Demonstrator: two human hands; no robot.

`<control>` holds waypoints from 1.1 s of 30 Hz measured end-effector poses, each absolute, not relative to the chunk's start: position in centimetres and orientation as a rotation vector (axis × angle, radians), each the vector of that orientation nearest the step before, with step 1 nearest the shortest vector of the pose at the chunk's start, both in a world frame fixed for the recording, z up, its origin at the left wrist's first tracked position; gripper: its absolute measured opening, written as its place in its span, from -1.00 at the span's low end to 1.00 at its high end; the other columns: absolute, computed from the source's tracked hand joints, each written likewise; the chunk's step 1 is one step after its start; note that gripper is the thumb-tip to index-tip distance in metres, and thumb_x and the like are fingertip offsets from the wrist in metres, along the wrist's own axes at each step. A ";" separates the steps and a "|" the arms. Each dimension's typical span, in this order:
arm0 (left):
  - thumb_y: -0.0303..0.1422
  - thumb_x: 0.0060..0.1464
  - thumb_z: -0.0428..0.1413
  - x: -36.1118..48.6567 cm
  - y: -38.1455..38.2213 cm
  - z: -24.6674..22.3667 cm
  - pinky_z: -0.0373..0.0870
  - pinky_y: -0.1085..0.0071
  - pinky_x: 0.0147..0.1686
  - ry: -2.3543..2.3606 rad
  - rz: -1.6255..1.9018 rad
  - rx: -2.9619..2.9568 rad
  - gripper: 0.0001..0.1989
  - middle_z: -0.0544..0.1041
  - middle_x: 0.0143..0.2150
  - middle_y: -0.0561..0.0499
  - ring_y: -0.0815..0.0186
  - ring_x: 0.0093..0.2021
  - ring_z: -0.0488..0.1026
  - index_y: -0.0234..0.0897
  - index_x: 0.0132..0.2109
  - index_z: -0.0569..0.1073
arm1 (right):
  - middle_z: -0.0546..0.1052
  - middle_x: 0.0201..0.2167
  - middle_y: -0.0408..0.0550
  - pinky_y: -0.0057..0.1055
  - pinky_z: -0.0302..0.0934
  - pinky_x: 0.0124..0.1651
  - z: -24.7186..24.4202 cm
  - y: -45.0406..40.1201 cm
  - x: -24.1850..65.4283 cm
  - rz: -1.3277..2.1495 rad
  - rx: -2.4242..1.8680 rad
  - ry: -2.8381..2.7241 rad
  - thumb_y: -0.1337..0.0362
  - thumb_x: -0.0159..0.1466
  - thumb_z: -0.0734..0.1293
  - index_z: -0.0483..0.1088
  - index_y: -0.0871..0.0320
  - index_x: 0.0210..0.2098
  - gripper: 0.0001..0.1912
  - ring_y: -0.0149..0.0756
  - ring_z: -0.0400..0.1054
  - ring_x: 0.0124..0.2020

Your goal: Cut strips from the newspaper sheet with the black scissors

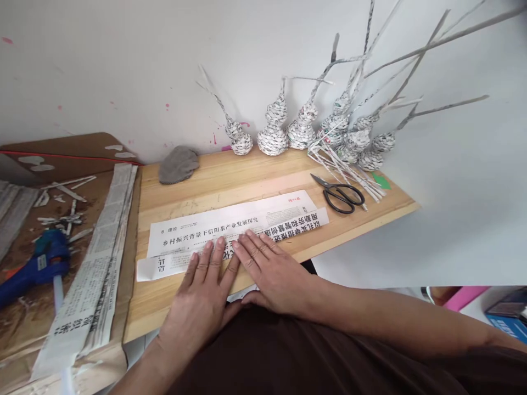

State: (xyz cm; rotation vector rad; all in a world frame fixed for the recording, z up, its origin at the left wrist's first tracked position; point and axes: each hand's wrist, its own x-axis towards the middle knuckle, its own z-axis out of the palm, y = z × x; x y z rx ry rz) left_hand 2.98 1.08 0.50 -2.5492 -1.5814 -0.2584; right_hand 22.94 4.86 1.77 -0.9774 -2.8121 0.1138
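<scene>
Two overlapping newspaper strips lie flat on the wooden tabletop [230, 181] in front of me. The wider newspaper strip [206, 222] is at the back, and a narrower newspaper strip [177, 266] lies over its near edge at a slight angle. My left hand [201, 291] rests palm down on the near strip with its fingers stretched out. Beside it, my right hand [275, 271] also lies flat with fingers extended over the strips, its index fingertip close to the left hand. Part of the printed text is hidden beneath the fingers.
Black-handled scissors [343, 195] and rolled paper sticks [349, 170] lie at the right. Several woven paper gourds [272, 129] stand along the wall, with a grey folded cloth [178, 164] to their left. Cardboard at left bears a blue glue gun [49, 258] and stacked newspaper strips [94, 269].
</scene>
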 end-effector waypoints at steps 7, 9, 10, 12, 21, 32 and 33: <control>0.19 0.09 0.09 2.8 1.1 0.4 0.01 -0.01 0.38 -1.566 -0.258 -2.547 -0.03 0.01 0.49 -0.25 -0.13 0.44 0.07 -0.08 0.49 -0.07 | -0.02 0.46 0.32 -0.01 -0.20 0.48 2.2 5.8 26.2 0.184 -1.019 -2.821 -0.24 0.35 0.18 -0.06 0.45 0.43 -0.01 0.08 -0.27 0.49; 0.17 0.10 0.09 2.7 1.1 0.4 0.02 -0.01 0.38 -1.567 -0.267 -2.543 -0.02 0.00 0.50 -0.23 -0.12 0.43 0.08 -0.06 0.49 -0.14 | -0.02 0.46 0.31 -0.04 -0.22 0.48 2.5 6.0 27.4 0.197 -1.017 -2.831 -0.25 0.36 0.15 -0.06 0.45 0.44 -0.01 0.05 -0.28 0.49; 0.16 0.11 0.09 2.7 1.1 0.4 0.02 -0.01 0.37 -1.569 -0.266 -2.542 -0.02 0.01 0.50 -0.22 -0.11 0.43 0.09 -0.05 0.49 -0.16 | -0.02 0.46 0.31 -0.04 -0.22 0.49 2.6 6.1 28.1 0.191 -1.024 -2.835 -0.26 0.35 0.15 -0.06 0.45 0.43 0.00 0.04 -0.29 0.49; 0.15 0.12 0.09 2.6 1.1 0.4 0.05 -0.02 0.37 -1.568 -0.252 -2.545 -0.03 0.02 0.50 -0.22 -0.11 0.43 0.10 -0.05 0.50 -0.16 | -0.03 0.46 0.32 -0.05 -0.21 0.48 2.8 6.0 29.8 0.147 -1.068 -2.840 -0.25 0.34 0.19 -0.06 0.46 0.43 0.02 0.04 -0.30 0.50; 0.21 0.10 0.05 2.7 1.1 0.6 0.08 -0.02 0.36 -1.568 -0.247 -2.536 -0.01 0.03 0.50 -0.23 -0.10 0.43 0.11 -0.03 0.50 -0.19 | 0.00 0.46 0.30 0.03 -0.15 0.46 2.4 5.2 36.6 -0.127 -1.494 -2.702 -0.04 0.35 0.29 -0.23 0.38 0.47 -0.03 0.02 -0.27 0.49; 0.24 0.07 0.05 2.5 1.3 0.2 0.06 -0.02 0.36 -1.533 -0.290 -2.539 0.01 0.03 0.50 -0.21 -0.12 0.43 0.09 -0.04 0.49 -0.14 | 0.18 0.36 0.49 0.15 0.05 0.36 1.9 5.0 36.3 -0.402 -1.727 -2.535 0.17 0.32 0.32 -0.17 0.48 0.44 -0.10 0.25 -0.11 0.44; 0.25 0.07 0.04 2.5 1.3 0.2 0.07 -0.01 0.35 -1.535 -0.292 -2.536 0.00 0.03 0.50 -0.21 -0.11 0.44 0.08 -0.04 0.49 -0.11 | 0.19 0.35 0.49 0.15 0.07 0.35 1.9 4.9 36.4 -0.407 -1.741 -2.525 0.18 0.32 0.32 -0.18 0.47 0.45 -0.09 0.26 -0.11 0.44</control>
